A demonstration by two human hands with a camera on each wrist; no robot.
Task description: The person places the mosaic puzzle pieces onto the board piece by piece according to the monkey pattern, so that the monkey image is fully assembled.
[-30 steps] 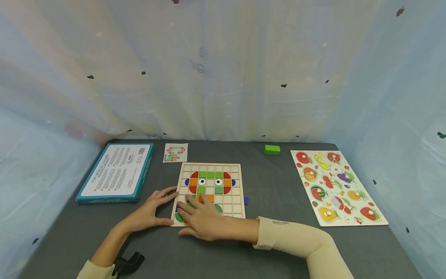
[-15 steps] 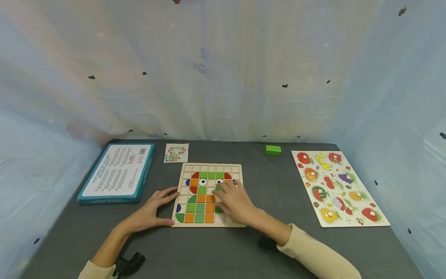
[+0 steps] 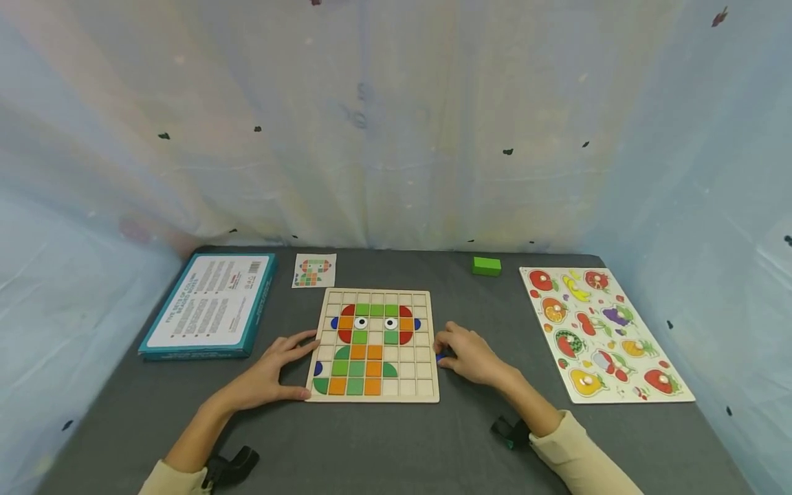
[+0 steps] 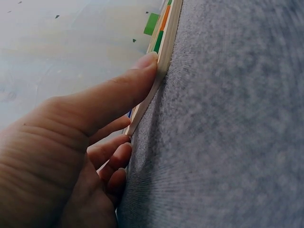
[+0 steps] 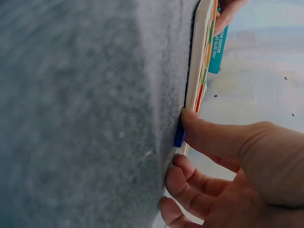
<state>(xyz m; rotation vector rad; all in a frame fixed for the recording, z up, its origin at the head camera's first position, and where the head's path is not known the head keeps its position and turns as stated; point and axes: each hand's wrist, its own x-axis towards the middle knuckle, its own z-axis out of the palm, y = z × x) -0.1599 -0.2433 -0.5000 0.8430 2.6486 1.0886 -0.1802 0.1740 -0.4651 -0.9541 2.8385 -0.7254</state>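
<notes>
A wooden grid board (image 3: 405, 300) lies on the table, with coloured flat tiles and two eye tiles set in it. My left hand (image 3: 266, 378) rests at its near left corner, thumb on the front edge and index finger on the left edge; the left wrist view shows the thumb (image 4: 137, 69) against the wooden rim. Just past the board's right edge, my right hand (image 3: 473, 354) pinches a small blue tile (image 5: 179, 134) lying on the table. The thumb covers part of the tile, so its full shape is hidden.
A picture card (image 3: 314, 270) lies behind the board. To the left is a teal-edged box (image 3: 207, 302). A green block (image 3: 487, 266) stands at the back, and a fruit puzzle board (image 3: 603, 385) lies at the right. Curtain-like sheets (image 3: 396, 137) enclose the table.
My right hand has moved from the lower left of the board, across it to the right, and down to the blue tile. The left hand stays at its corner.
</notes>
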